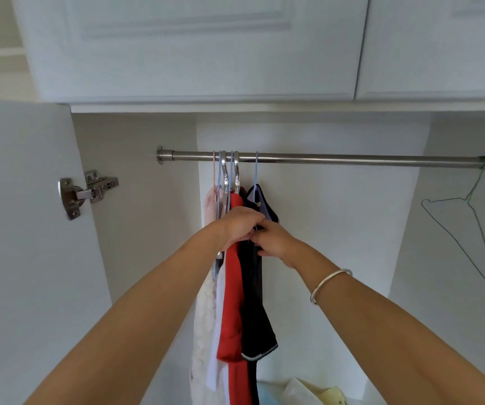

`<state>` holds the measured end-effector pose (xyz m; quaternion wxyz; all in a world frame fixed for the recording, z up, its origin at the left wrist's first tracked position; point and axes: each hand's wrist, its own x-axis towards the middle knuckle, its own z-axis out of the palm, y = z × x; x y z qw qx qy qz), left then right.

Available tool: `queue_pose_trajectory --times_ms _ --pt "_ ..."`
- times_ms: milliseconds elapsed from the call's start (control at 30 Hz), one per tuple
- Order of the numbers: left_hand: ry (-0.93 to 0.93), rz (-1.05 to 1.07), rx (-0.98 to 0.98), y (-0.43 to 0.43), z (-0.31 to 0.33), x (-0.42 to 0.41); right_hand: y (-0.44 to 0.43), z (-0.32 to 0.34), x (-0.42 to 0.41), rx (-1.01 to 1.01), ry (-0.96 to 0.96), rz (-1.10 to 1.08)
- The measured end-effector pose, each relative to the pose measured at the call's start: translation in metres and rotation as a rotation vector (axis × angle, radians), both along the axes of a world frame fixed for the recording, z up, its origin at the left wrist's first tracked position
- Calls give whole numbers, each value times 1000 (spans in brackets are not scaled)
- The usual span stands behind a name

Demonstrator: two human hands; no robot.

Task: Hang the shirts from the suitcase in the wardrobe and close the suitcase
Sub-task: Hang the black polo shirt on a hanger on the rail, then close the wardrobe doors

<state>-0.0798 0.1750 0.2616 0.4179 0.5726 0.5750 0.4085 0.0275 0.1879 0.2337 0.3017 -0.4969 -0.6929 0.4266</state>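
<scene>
Shirt [255, 317] in left hand [239, 227] and right hand [275, 240]

A: What hangs on the rail [352, 159]?
B: Bunched on hangers [237, 173] near its left end: pale lace shirt [203, 317], white shirt [216, 346], red shirt [232, 302], then a dark shirt [254, 317] with a striped sleeve hem.

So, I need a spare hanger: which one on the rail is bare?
The green wire hanger at the far right of the rail; the others carry clothes.
</scene>
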Motion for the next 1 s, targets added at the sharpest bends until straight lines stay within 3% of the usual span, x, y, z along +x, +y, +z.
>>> queue_pose_trajectory --times_ms 333,567,833,1000 --pt "113 83 -87 -138 -38 0 -118 -28 19 -38 -94 97" --pt "90 248 -117 -261 -63 -19 -209 -49 -18 -24 -151 250" --pt "100 623 -139 -391 -55 -103 -313 -39 -119 48 -42 424" --pt "136 746 -239 -462 -48 -145 -374 -32 -170 63 82 489"
